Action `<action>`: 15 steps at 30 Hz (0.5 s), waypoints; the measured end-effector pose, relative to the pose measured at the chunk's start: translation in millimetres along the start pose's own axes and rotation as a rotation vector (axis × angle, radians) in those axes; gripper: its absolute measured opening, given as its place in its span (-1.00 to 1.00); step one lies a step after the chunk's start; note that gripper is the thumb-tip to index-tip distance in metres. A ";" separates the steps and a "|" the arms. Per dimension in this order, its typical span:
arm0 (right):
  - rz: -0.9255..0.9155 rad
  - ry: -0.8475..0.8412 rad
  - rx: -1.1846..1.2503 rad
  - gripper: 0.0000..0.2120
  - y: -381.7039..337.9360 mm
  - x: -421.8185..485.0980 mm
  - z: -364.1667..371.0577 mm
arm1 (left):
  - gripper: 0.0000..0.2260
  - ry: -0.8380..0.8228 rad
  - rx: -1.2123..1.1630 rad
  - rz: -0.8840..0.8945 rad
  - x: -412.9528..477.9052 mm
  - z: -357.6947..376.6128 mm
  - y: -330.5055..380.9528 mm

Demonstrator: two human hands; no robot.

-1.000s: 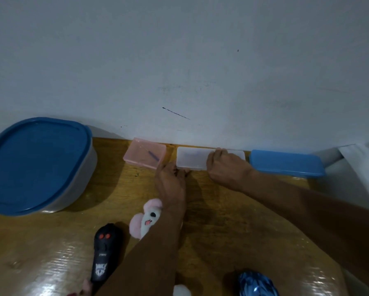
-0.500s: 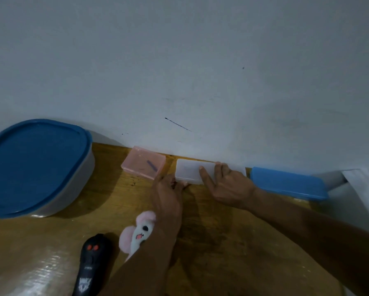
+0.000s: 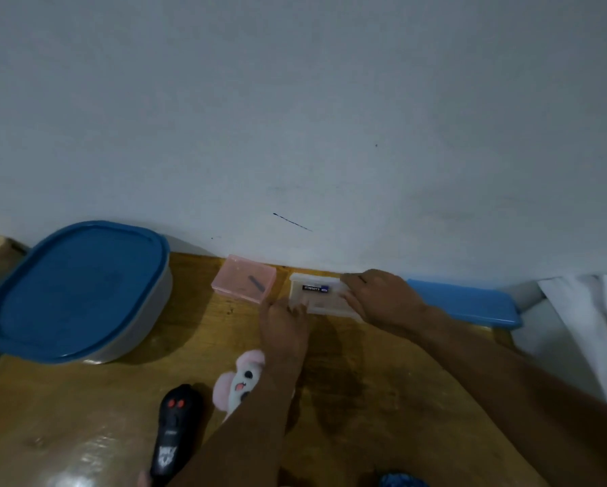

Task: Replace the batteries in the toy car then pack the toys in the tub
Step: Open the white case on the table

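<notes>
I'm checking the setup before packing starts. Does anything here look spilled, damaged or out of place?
Nothing is spilled or broken. The only oddity is a dark slanted streak on the wall above the boxes. The pink box sits slightly skewed to the wall; the clear box shows a battery inside.
</notes>
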State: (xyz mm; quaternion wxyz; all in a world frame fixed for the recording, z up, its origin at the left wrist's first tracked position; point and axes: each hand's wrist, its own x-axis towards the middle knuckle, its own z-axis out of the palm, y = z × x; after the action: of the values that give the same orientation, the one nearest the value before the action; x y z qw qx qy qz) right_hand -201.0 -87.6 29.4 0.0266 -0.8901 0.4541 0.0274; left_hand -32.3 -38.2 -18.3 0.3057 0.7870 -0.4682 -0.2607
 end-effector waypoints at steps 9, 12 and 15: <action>0.122 0.233 -0.113 -0.81 -2.5 5.8 -14.6 | -0.80 -0.052 0.060 -0.140 -4.4 -18.2 8.7; 0.170 0.253 -0.142 -0.84 -4.8 10.5 -14.4 | -0.80 -0.056 0.077 -0.150 -2.5 -20.7 6.9; 0.161 0.183 -0.072 -0.79 -4.9 9.8 -7.2 | -0.81 -0.076 0.113 -0.143 -1.9 -21.8 3.5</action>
State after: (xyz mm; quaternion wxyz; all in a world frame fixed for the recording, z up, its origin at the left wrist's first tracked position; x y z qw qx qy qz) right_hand -191.1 -93.2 36.1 -0.0490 -0.8500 0.5233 -0.0356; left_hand -20.0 -32.6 -0.7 0.2234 0.8239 -0.4363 -0.2847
